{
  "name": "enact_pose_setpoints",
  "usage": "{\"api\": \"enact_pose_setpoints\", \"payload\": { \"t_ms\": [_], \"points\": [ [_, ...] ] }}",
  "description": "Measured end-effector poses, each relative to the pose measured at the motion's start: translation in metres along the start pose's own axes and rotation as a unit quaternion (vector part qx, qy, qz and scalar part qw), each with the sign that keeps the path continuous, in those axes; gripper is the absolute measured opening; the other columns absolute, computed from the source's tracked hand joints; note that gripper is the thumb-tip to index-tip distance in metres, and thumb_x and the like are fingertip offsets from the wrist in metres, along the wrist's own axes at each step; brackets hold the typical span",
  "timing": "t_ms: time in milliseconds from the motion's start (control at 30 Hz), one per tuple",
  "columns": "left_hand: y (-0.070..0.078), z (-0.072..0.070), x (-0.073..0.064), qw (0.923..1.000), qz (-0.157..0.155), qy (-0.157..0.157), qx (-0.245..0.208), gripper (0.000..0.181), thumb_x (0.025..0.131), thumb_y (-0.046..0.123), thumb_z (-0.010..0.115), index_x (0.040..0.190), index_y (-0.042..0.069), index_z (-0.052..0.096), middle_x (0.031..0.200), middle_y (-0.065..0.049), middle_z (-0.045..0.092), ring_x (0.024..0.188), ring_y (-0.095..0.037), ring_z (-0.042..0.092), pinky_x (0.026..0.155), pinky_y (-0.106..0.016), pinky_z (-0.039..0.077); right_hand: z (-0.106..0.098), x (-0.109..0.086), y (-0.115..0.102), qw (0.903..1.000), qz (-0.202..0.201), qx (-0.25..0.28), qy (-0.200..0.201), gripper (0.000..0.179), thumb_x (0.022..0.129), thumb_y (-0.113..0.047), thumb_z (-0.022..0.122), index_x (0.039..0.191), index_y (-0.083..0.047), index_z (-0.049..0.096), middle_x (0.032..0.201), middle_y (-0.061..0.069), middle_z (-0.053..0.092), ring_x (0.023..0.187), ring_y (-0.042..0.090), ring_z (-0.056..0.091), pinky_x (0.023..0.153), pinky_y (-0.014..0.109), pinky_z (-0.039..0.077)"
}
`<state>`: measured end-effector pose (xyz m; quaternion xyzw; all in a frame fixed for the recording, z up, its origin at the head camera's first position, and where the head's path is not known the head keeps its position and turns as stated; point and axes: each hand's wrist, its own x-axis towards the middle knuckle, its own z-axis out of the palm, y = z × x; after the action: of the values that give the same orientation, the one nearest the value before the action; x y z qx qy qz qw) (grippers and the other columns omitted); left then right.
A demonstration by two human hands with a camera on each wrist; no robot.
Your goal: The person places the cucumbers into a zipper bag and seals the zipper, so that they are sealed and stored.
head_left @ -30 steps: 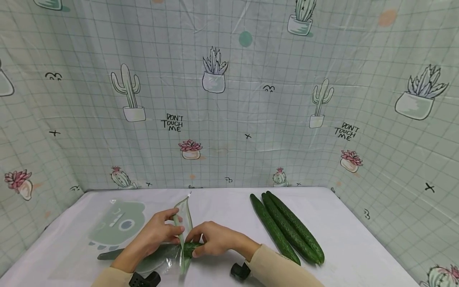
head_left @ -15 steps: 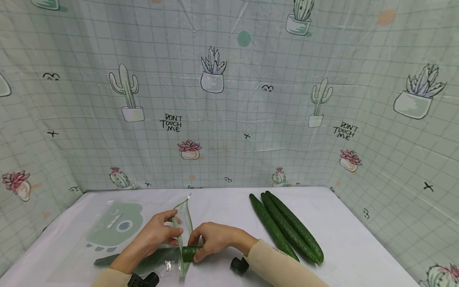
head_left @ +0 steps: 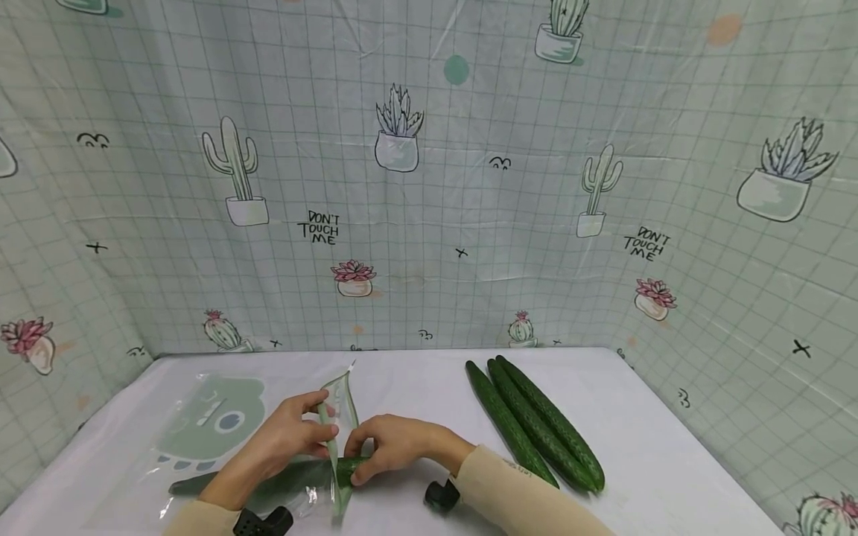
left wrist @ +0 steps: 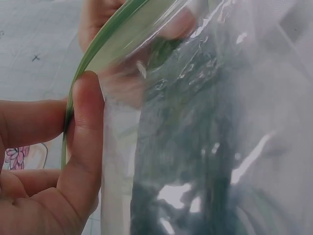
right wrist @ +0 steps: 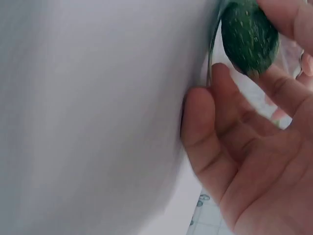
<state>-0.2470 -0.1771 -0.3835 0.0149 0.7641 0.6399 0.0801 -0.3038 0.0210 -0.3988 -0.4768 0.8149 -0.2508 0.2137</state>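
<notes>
A clear zip bag (head_left: pixel 211 417) with a printed green figure lies on the left of the table, its mouth facing right. Thumb and fingers of my left hand (head_left: pixel 291 432) pinch the green zip edge (left wrist: pixel 73 98) and hold the mouth up and apart. Most of a long dark green cucumber (head_left: pixel 288 480) lies inside, seen through the film in the left wrist view. My right hand (head_left: pixel 398 447) grips its end, which still sticks out of the mouth. In the right wrist view the rounded cucumber tip (right wrist: pixel 249 39) shows between thumb and fingers, with the other fingers by the bag's edge.
Several more cucumbers (head_left: pixel 529 424) lie side by side on the right of the white table (head_left: pixel 643 447). Behind stands a gridded curtain (head_left: pixel 462 208) printed with cacti. A black wrist camera (head_left: pixel 441 496) sits by the right sleeve.
The right hand has moved a little left, sliding the cucumber deeper into the bag. The left hand keeps its pinch on the zip edge. The loose cucumbers have stayed put.
</notes>
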Motion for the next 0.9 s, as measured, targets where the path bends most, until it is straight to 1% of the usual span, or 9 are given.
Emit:
{"api": "enact_pose_setpoints", "payload": {
  "t_ms": [67,133,200,367,433,467,533,767,900],
  "points": [
    [0.001,-0.001,-0.001,1.0,0.002,-0.001,-0.001,0.07,0.085,-0.01,0.062,0.145,-0.012,0.025,0.116,-0.022,0.046,0.062,-0.021,0.057,0.06,-0.037,0.056,0.001,0.001,-0.002,1.0,0.0,0.003,0.002,0.023,0.085,-0.026,0.073,0.106,-0.017,0.069,0.095,-0.018,0.062,0.086,-0.003,0.054,0.076,0.017,0.046],
    [0.002,-0.002,-0.001,1.0,0.004,-0.002,-0.002,0.07,0.085,-0.01,0.062,0.145,-0.013,0.025,0.117,-0.023,0.045,0.063,-0.02,0.058,0.06,-0.038,0.057,0.002,0.002,-0.004,1.0,0.005,0.0,0.003,0.024,0.086,-0.027,0.072,0.107,-0.018,0.068,0.095,-0.017,0.062,0.089,-0.003,0.055,0.079,0.018,0.046],
    [0.003,-0.002,-0.002,1.0,0.007,-0.001,0.001,0.07,0.085,-0.01,0.062,0.145,-0.013,0.025,0.117,-0.024,0.045,0.062,-0.021,0.058,0.06,-0.038,0.057,0.001,0.003,-0.006,0.9999,0.016,-0.005,0.006,0.023,0.085,-0.027,0.073,0.106,-0.018,0.068,0.093,-0.017,0.062,0.089,-0.003,0.055,0.077,0.018,0.046],
    [0.007,-0.003,-0.003,0.9999,0.006,-0.002,0.008,0.069,0.086,-0.01,0.061,0.145,-0.012,0.024,0.115,-0.024,0.045,0.06,-0.022,0.057,0.06,-0.039,0.057,0.0,0.0,-0.008,0.997,0.073,0.021,0.011,0.016,0.08,-0.018,0.075,0.095,-0.017,0.068,0.077,-0.011,0.063,0.065,0.004,0.059,0.06,0.02,0.049],
    [0.007,-0.003,-0.003,1.0,0.002,-0.004,0.008,0.07,0.087,-0.01,0.061,0.146,-0.012,0.023,0.115,-0.024,0.044,0.06,-0.023,0.057,0.06,-0.04,0.056,0.0,-0.001,-0.008,0.9954,0.089,0.032,0.012,0.015,0.078,-0.015,0.075,0.091,-0.015,0.068,0.071,-0.008,0.063,0.056,0.007,0.058,0.054,0.021,0.048],
    [0.007,-0.003,-0.003,1.0,0.001,-0.005,0.007,0.07,0.087,-0.01,0.061,0.146,-0.012,0.023,0.115,-0.024,0.044,0.061,-0.022,0.057,0.06,-0.04,0.056,0.001,-0.002,-0.008,0.9951,0.092,0.034,0.012,0.015,0.078,-0.015,0.074,0.091,-0.015,0.068,0.068,-0.007,0.063,0.055,0.008,0.057,0.054,0.021,0.048],
    [0.006,-0.003,-0.004,1.0,-0.001,-0.005,0.007,0.071,0.087,-0.01,0.061,0.146,-0.012,0.023,0.116,-0.024,0.044,0.062,-0.022,0.057,0.06,-0.039,0.056,0.001,-0.003,-0.008,0.995,0.092,0.038,0.011,0.013,0.079,-0.015,0.074,0.09,-0.015,0.068,0.069,-0.007,0.062,0.054,0.008,0.057,0.054,0.021,0.048],
    [0.004,-0.002,-0.003,1.0,0.006,0.0,0.004,0.071,0.085,-0.011,0.062,0.144,-0.014,0.025,0.113,-0.024,0.045,0.061,-0.02,0.056,0.058,-0.038,0.057,0.002,-0.004,-0.014,0.9951,0.076,0.064,0.002,0.01,0.084,-0.017,0.072,0.091,-0.013,0.066,0.085,-0.012,0.06,0.055,0.01,0.057,0.05,0.024,0.05],
    [0.003,-0.002,-0.003,1.0,0.009,-0.003,0.002,0.07,0.085,-0.011,0.062,0.144,-0.014,0.024,0.112,-0.023,0.046,0.061,-0.021,0.056,0.058,-0.039,0.057,0.003,-0.002,-0.019,0.996,0.067,0.059,-0.002,0.012,0.087,-0.02,0.071,0.095,-0.014,0.066,0.084,-0.01,0.06,0.052,0.009,0.054,0.048,0.023,0.049]
  ]
}}
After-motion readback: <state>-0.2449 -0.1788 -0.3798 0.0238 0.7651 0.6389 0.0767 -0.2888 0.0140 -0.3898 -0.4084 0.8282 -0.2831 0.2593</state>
